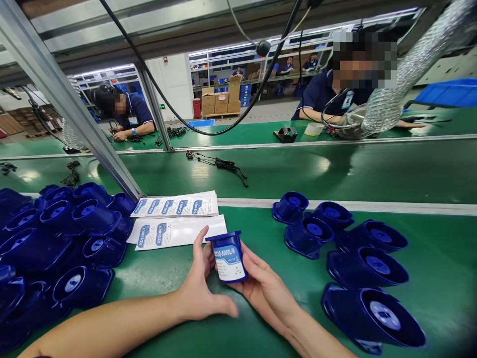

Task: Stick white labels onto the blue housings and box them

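A dark blue plastic horn housing (225, 241) is held above the green bench near its middle, slightly tilted, with a printed blue and white label (230, 266) on its side. My right hand (263, 281) grips it from the right, thumb on the side and fingers underneath. On its left is my left hand (203, 286), thumb stretched well away and fingers at the housing's edge; part of those fingers is hidden behind it. Just beyond lie a label sheet (194, 229) with two labels left of its bare part and another sheet (167, 207) carrying several labels.
Many blue horn housings (89, 214) are heaped at the left; several more (372, 266) stand at the right. A metal post (93, 129) slants down behind the sheets. Black cables (225, 165) lie on the middle strip. Two co-workers (316, 94) sit across the bench.
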The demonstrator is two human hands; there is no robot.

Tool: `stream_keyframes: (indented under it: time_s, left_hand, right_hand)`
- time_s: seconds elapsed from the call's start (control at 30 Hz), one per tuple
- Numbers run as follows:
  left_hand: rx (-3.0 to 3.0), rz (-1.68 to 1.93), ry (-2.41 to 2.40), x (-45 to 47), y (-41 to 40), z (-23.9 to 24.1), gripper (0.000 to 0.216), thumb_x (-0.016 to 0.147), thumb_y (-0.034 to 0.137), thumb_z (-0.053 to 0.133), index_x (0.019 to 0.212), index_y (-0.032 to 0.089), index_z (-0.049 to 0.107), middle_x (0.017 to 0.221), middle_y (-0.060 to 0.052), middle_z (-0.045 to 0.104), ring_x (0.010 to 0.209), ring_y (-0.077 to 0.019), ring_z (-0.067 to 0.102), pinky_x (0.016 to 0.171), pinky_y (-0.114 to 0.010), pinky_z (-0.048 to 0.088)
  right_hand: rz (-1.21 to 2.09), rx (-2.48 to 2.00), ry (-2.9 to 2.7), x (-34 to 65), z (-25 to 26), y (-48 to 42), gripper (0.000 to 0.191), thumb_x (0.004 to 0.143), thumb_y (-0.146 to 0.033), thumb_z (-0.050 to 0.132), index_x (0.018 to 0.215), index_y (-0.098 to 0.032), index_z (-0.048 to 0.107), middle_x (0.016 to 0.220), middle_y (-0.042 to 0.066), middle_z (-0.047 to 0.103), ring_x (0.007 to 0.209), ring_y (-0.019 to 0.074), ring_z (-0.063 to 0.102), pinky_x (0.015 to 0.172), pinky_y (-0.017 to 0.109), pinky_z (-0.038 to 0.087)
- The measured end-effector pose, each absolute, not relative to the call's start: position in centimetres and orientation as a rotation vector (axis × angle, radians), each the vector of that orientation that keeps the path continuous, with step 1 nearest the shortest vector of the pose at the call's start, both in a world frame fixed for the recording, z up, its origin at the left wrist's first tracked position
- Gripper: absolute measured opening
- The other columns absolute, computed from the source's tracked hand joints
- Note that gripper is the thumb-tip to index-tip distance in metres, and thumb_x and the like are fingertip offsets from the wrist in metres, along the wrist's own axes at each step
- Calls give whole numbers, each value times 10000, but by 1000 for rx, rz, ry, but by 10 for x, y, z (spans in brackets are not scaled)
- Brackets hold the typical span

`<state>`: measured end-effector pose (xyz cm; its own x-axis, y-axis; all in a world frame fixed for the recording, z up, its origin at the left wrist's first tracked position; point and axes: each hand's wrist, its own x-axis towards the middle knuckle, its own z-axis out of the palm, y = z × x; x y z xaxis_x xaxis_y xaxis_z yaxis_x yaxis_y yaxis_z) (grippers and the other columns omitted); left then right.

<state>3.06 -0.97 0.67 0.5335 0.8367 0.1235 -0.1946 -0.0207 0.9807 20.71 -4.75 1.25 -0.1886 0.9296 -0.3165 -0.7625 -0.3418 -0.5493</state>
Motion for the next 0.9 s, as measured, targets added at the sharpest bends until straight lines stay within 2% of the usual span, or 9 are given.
stream_keyframes:
  time_s: [0.1, 0.17, 0.27, 0.37, 0.5, 0.6, 0.77, 0.83, 0.9]
  left_hand:
    - [1291, 890, 690, 26, -7, 8, 984, 1010, 683, 585, 1694, 287, -1, 1656, -186, 443, 1511, -346, 480, 1291, -519, 341]
    - [1358, 887, 765, 25, -7, 5, 896, 1047, 689, 489, 1691, 263, 34, 1684, -180, 401, 1551, -338, 419, 1325, -507, 271]
    - [1394, 879, 789, 26, -12, -3, 983, 1014, 648, 603, 1674, 250, -7, 1652, -191, 426, 1515, -348, 451, 1313, -520, 287]
    - [1299, 869, 774, 31, -17, -8, 1138, 909, 533, 801, 1648, 275, -25, 1546, -192, 515, 1342, -349, 604, 1186, -514, 463]
    - [1305, 906, 792, 36, -19, -5, 1309, 757, 343, 954, 1622, 315, -28, 1371, -149, 637, 1119, -313, 718, 1032, -480, 576]
    - [1329, 865, 801, 34, -16, -2, 1397, 666, 294, 1023, 1614, 327, -4, 1389, -155, 641, 1189, -348, 710, 1080, -519, 561]
    - [1508, 901, 825, 25, -16, -9, 1484, 578, 388, 1074, 1627, 308, 28, 1635, -251, 400, 1507, -465, 460, 1266, -657, 352]
    - [1701, 1025, 872, 18, -20, -20, 1462, 582, 412, 1070, 1645, 302, 73, 1727, -261, 215, 1612, -512, 252, 1309, -707, 216]
    - [1922, 1185, 782, 11, -26, -33, 1268, 683, 405, 1019, 1638, 310, 191, 1755, -236, 153, 1639, -532, 147, 1313, -730, 159]
  right_hand:
    - [1846, -662, -378, 204, 12, -50, 614, 859, -469, 910, 1415, -289, 721, 1294, 84, 814, 1059, 228, 767, 1032, 448, 579]
    - [1839, -656, -404, 200, 11, -51, 605, 858, -467, 912, 1411, -310, 724, 1305, 68, 810, 1130, 238, 750, 1129, 485, 518]
    - [1774, -697, -419, 194, 9, -53, 584, 816, -444, 951, 1359, -347, 756, 1323, 37, 805, 1245, 245, 706, 1228, 489, 418]
    - [1743, -744, -425, 192, 7, -53, 569, 776, -438, 979, 1304, -348, 788, 1321, 37, 806, 1290, 260, 685, 1261, 499, 372]
    - [1742, -789, -434, 195, 11, -52, 603, 772, -469, 972, 1321, -306, 785, 1329, 66, 803, 1312, 285, 675, 1263, 494, 373]
    - [1786, -778, -417, 196, 15, -52, 622, 821, -531, 917, 1374, -293, 757, 1384, 89, 776, 1318, 299, 674, 1226, 492, 421]
    - [1748, -865, -489, 207, 16, -48, 622, 875, -586, 834, 1420, -307, 725, 1477, 107, 718, 1356, 354, 648, 1165, 548, 466]
    - [1552, -1044, -715, 223, 17, -45, 610, 902, -630, 773, 1424, -320, 724, 1548, 88, 664, 1461, 370, 556, 1230, 567, 391]
    - [1234, -1261, -1091, 242, 19, -46, 575, 932, -626, 725, 1427, -332, 725, 1573, 77, 641, 1502, 376, 506, 1281, 565, 313]
